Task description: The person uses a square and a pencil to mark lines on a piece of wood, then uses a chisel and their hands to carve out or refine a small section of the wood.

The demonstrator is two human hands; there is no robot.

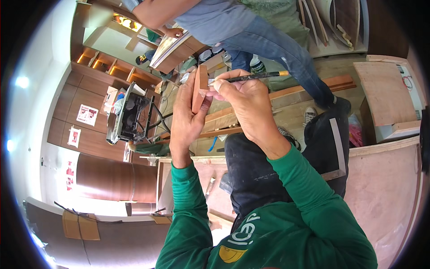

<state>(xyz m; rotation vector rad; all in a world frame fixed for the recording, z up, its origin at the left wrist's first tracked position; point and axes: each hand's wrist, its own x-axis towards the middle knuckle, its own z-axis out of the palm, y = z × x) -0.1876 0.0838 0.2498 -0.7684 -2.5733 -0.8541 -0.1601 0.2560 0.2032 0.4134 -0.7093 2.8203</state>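
Gripping a small reddish-brown wooden block (200,87) between thumb and fingers of the left hand (186,110), raised in front of the body and tilted slightly off upright. Pinching a slim black brush-like tool (255,77) with a gold-coloured end in the right hand (246,105), aimed tip-first at the block's right side; too small to tell whether touching. Held well above a floor carrying long wooden planks (331,84). Seen just ahead, near the planks: a co-worker (268,40) in blue jeans. Resting against dark trousers (255,172), a metal L-shaped strip (337,145).
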